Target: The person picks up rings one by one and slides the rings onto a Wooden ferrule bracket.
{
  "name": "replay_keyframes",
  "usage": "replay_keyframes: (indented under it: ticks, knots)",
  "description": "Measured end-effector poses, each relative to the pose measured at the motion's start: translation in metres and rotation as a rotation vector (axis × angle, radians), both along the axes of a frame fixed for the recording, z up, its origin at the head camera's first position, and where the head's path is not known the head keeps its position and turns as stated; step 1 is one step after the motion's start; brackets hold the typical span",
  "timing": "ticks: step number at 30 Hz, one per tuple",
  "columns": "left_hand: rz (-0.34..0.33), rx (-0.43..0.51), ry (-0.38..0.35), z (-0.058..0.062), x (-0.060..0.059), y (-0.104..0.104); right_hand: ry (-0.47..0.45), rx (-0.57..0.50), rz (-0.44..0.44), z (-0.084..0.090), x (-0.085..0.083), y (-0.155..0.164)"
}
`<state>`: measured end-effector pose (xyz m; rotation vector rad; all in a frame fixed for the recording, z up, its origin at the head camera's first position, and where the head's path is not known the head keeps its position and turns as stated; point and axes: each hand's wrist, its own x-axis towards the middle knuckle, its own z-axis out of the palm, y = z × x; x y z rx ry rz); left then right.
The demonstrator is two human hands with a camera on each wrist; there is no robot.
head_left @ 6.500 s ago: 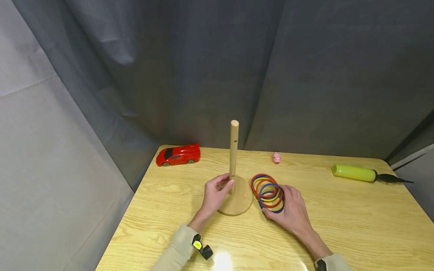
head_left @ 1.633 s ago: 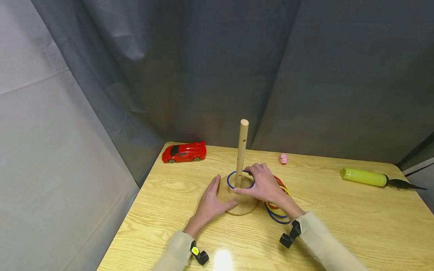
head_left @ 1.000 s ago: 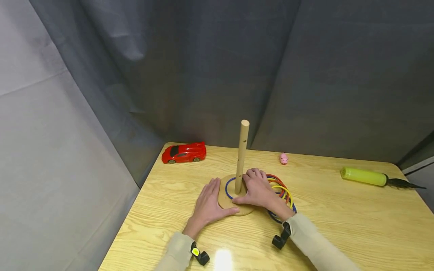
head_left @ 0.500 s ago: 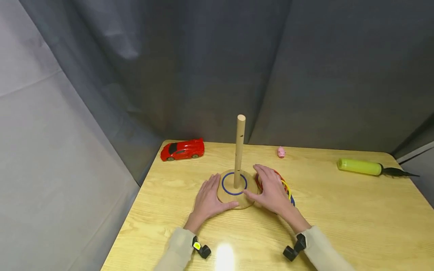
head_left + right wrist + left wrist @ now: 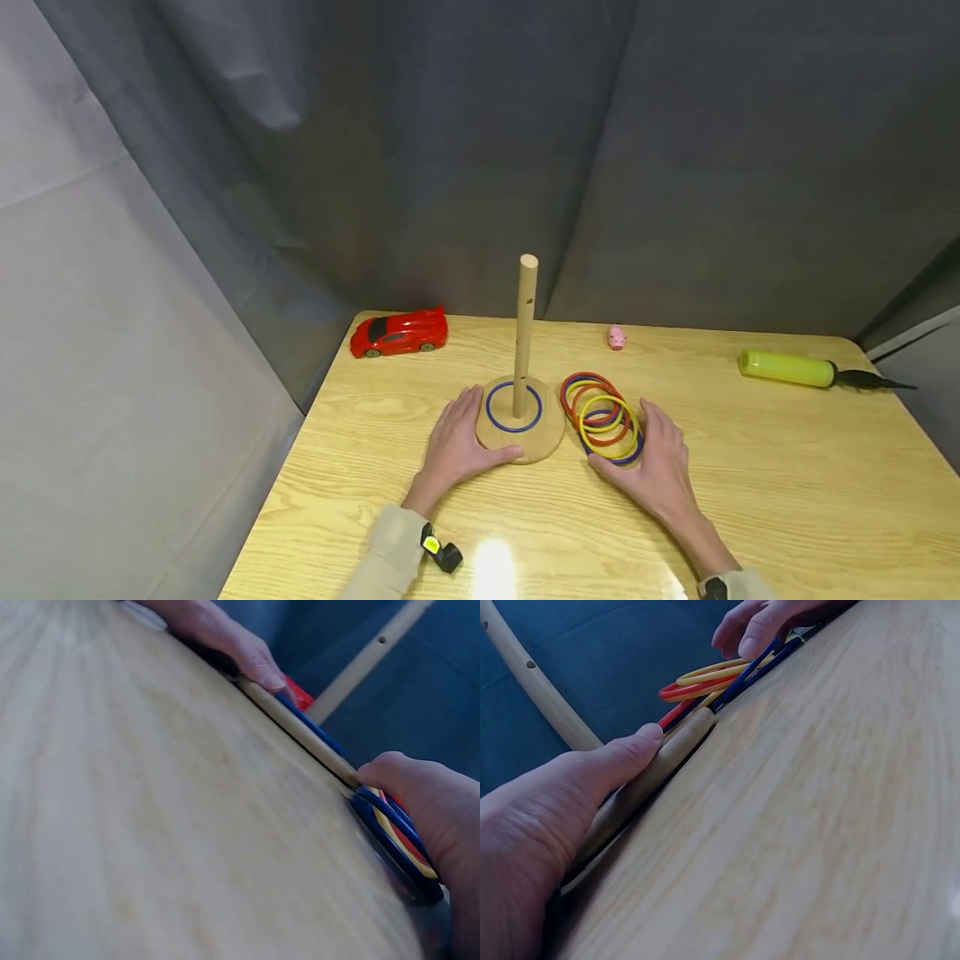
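A wooden peg (image 5: 524,333) stands upright on a round base (image 5: 536,446). One blue ring (image 5: 513,430) lies flat on the base around the peg. My left hand (image 5: 456,446) rests against the base's left and front rim, fingers straight, with the thumb over the edge in the left wrist view. Right of the base lies an overlapping pile of red, yellow and blue rings, with a yellow ring (image 5: 609,397) on top. My right hand (image 5: 655,465) is at the pile's right side, thumb and fingers spread about the rings. Whether it touches them I cannot tell.
A red toy car (image 5: 399,332) is at the back left of the wooden table (image 5: 750,483). Farther right are a small pink pig (image 5: 617,337) and a green pump (image 5: 786,367) with a black end. Grey curtains (image 5: 450,167) hang behind.
My right hand put the blue ring around the peg, released it and moved right to the pile. The left hand shifted from beside the peg to the base's rim.
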<state>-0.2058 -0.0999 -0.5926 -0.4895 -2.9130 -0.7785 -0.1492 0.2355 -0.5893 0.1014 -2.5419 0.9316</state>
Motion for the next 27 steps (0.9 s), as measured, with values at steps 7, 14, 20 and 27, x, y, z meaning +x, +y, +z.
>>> replay_keyframes:
  ticks: [7, 14, 20, 27]
  knots:
    - [0.010, -0.022, 0.020, -0.0021, -0.0044, -0.0027, -0.034, 0.010, 0.014, -0.0009, -0.0077, 0.0001]
    - [0.001, -0.014, 0.017, -0.0056, 0.0006, -0.0026, -0.015, 0.036, 0.029, -0.0078, -0.0064, -0.0025]
    - [0.007, -0.032, 0.023, -0.0071, 0.0018, -0.0023, -0.004, 0.055, 0.029, -0.0093, -0.0066, -0.0022]
    - [-0.003, -0.014, 0.039, -0.0044, -0.0004, -0.0011, -0.002, 0.076, 0.016, -0.0071, -0.0079, -0.0030]
